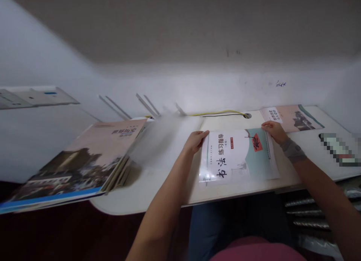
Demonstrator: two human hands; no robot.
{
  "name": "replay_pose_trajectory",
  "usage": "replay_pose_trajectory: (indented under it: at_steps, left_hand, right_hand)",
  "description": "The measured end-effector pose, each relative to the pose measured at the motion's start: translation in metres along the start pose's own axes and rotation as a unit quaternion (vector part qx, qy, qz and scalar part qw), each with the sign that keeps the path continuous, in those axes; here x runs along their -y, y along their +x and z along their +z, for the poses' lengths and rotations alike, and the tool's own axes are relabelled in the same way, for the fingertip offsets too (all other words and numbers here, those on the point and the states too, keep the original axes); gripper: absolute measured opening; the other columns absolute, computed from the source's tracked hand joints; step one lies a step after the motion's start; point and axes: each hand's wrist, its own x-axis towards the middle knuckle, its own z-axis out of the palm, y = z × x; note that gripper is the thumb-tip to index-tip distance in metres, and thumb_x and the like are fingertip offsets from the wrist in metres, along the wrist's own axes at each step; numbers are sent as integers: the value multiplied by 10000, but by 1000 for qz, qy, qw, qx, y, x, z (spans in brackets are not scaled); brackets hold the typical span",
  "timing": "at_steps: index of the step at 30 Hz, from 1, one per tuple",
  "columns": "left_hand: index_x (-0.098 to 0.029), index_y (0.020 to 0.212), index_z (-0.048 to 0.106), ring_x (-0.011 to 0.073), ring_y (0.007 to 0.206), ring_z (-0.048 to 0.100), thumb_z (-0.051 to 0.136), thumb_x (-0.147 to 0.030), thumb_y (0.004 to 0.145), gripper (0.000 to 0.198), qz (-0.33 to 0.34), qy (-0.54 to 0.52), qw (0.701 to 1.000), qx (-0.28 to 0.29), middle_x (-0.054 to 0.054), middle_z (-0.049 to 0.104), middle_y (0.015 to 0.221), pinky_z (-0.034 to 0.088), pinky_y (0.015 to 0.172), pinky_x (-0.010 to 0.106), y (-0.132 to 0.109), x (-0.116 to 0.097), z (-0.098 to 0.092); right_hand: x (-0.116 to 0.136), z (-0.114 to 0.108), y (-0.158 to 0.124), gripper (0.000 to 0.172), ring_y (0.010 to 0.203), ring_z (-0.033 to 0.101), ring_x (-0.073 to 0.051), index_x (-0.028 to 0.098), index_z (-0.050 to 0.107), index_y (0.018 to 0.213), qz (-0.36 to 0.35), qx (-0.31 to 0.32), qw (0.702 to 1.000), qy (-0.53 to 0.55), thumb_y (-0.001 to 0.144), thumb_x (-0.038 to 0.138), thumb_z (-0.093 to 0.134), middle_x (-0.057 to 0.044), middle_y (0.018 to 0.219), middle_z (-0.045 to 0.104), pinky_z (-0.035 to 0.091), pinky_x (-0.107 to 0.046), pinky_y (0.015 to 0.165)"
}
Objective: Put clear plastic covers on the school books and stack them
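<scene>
Between my two hands is a calligraphy workbook [237, 155] with a white and green cover and a red diamond-shaped sign printed on it. My left hand [196, 140] is closed on its upper left corner, thumb on the cover. At the upper right edge my right hand [275, 131], with a dark band on the wrist, pinches the workbook. The book lies turned sideways over the desk; whether it rests on the surface I cannot tell. Just behind my right hand lies a pink history book [295, 117] with a dark picture on its cover.
A stack of books [84, 155] sits at the left end of the white desk [124, 201]. A yellow cable [217, 113] runs to a hole at the back. A blurred-out item [340, 150] lies at the right. Clear-wrapped things [310, 214] are below the right edge.
</scene>
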Motion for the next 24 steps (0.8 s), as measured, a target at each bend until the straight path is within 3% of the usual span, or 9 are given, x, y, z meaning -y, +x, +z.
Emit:
replay_pose_trajectory:
  at_steps: [5,7,9,11,13,16,19,22,24]
  left_hand:
    - [-123,714,628,350,922,611,581,-423,749,306,-30,153,985,-69,173,665,783,465,744,413,-2,-2,10]
    - [-111,895,632,374,1104,523,559,-347,771,276,-24,196,975,-104,215,637,1020,428,849,452,-7,-8,17]
    - [-120,1112,566,345,1226,425,489,-291,822,345,31,258,958,-123,212,540,1235,366,947,465,-15,-15,29]
    - [-139,1255,474,294,1282,369,397,-302,881,415,135,336,928,-88,177,452,1356,305,1019,445,-23,-21,47]
    - [-152,1335,397,280,1320,316,320,-406,915,497,226,400,888,0,149,379,1429,265,1054,446,-30,-24,68]
    - [-175,1394,324,321,1361,225,252,-574,891,646,249,439,859,81,137,285,1485,215,1063,520,-37,-23,94]
    - [-182,1402,319,344,1356,226,249,-603,877,676,246,449,857,63,143,291,1481,200,1054,561,-38,-18,105]
    - [-180,1397,328,328,1345,258,252,-573,890,646,257,441,859,38,135,336,1460,215,1048,566,-37,-13,103]
    - [-185,1393,333,304,1343,273,229,-523,913,596,254,436,863,23,122,354,1454,220,1052,553,-37,-10,99]
  right_hand:
    - [-10,24,4,217,708,608,-194,147,675,726,12,-17,996,-84,716,318,541,-68,724,685,473,-316,684]
    - [-12,30,4,190,736,615,-202,165,674,702,15,-16,992,-121,712,299,539,-66,735,691,469,-317,704]
    - [-12,33,4,181,765,620,-202,171,676,718,16,-10,988,-154,720,285,536,-67,768,697,465,-308,718]
    - [-10,32,4,180,774,624,-196,168,678,736,17,2,982,-186,734,265,526,-70,792,699,462,-295,722]
    - [-6,29,4,181,763,627,-192,169,677,750,19,16,976,-217,754,249,515,-69,788,696,464,-291,718]
    - [9,25,-2,207,862,621,-242,157,671,867,19,15,964,-264,795,251,501,-113,876,688,461,-350,774]
    - [35,36,-17,339,1155,487,-314,123,589,1123,-55,14,947,-315,851,292,476,-196,1204,575,379,-440,933]
    - [56,60,-35,487,1307,326,-309,118,466,1298,-210,93,908,-350,909,400,386,-182,1411,397,279,-473,1029]
    - [57,72,-45,538,1331,297,-303,143,410,1354,-236,146,895,-349,927,455,312,-157,1449,350,260,-507,1035]
